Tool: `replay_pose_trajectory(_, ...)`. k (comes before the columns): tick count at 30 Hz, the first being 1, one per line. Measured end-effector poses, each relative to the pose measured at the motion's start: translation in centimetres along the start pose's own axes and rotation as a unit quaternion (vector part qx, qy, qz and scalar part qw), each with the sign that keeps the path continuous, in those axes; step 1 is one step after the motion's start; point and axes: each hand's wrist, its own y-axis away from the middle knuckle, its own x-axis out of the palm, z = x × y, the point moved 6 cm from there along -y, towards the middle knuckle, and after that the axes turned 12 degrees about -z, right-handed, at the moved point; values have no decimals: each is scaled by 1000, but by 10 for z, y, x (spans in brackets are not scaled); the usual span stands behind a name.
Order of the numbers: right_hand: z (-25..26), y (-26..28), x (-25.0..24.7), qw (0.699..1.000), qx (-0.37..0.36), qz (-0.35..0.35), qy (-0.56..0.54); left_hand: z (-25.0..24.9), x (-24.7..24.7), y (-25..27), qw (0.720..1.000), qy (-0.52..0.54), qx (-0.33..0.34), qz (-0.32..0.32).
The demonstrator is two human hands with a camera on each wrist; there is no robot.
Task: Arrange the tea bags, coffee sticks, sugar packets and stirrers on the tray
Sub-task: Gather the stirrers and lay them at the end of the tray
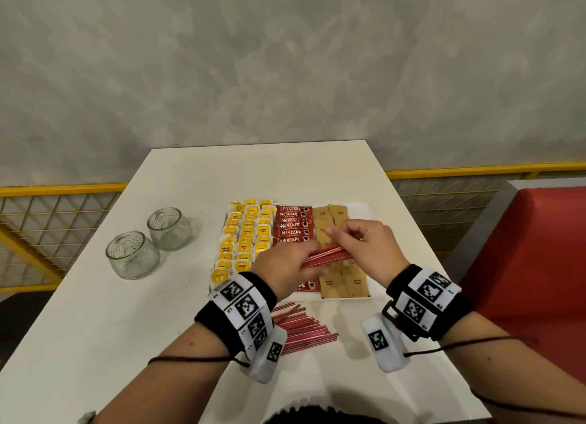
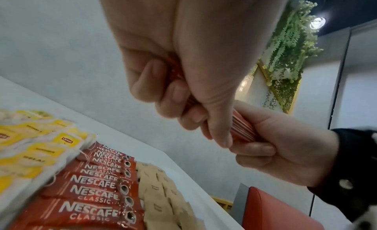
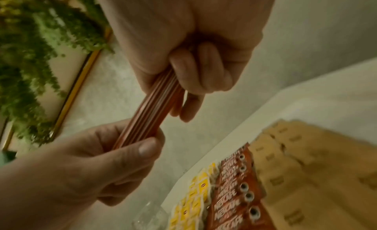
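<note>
Stirrer bundle [image 1: 326, 256] gripped at both ends by left hand [image 1: 282, 270] and right hand [image 1: 371, 246]; if loosened, stirrers could be scattered over sugar packets [image 1: 344, 282] at 6 o'clock.

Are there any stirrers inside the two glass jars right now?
No, both clear glass jars stand empty on the white table, left of the tray.

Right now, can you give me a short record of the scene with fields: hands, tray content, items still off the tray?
left hand: grips one end of the held stirrers
right hand: grips the other end, above the tray
tray, left to right: tea bags, coffee sticks, sugar packets
off the tray: loose stirrers on the table, near edge
also on the table: two glass jars, left of the tray
</note>
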Motion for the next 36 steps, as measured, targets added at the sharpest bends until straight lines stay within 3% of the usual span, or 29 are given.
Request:
replay_pose_trajectory(3,-12,8,7,995,85,17,-52,-4,-2,-3,992,-108,44,-49)
replay_pose_trajectory(5,-18,11,10,993,100,14,-57,-3,-2,-5,989,-119,51,-73)
replay_pose_trajectory(7,-21,10,10,993,101,-4,-60,0,-4,-4,995,-6,20,-94)
replay_pose_trajectory(9,-22,5,5,993,99,-31,-50,6,-7,-4,972,192,-40,-132)
replay_pose_trajectory(12,-14,-2,-11,995,69,-78,-5,23,-8,-3,869,414,-185,-200)
replay_pose_trajectory(14,-7,-5,-17,995,39,-90,18,28,2,1,781,522,-293,-180)
replay_pose_trajectory(17,4,-4,-15,995,-6,-84,50,26,9,2,673,623,-375,-136)
replay_pose_trajectory(18,9,-3,-13,995,-18,-80,50,24,9,1,650,644,-381,-132)
replay_pose_trajectory(20,18,1,-7,996,-40,-73,38,18,8,-1,632,663,-379,-133)
replay_pose_trajectory(22,26,2,-3,994,-69,-76,42,14,11,-3,649,650,-370,-135)
replay_pose_trajectory(24,33,-1,-1,989,-101,-72,77,14,17,-1,704,600,-358,-129)
replay_pose_trajectory(25,35,-5,-1,987,-112,-60,103,14,18,1,757,549,-334,-119)
replay_pose_trajectory(26,35,-9,-1,984,-113,-38,129,14,15,2,826,474,-285,-107)
replay_pose_trajectory(27,33,-14,-1,983,-102,-9,155,13,10,2,894,383,-209,-99)
replay_pose_trajectory(28,30,-18,-3,979,-83,22,182,9,6,3,942,298,-125,-89)
replay_pose_trajectory(29,27,-21,-4,976,-63,51,204,5,4,5,967,236,-60,-73)
replay_pose_trajectory(31,19,-23,-4,973,-23,99,208,0,9,9,975,220,-17,-10)
replay_pose_trajectory(36,13,-12,15,976,45,182,106,-2,30,20,917,342,-137,154)
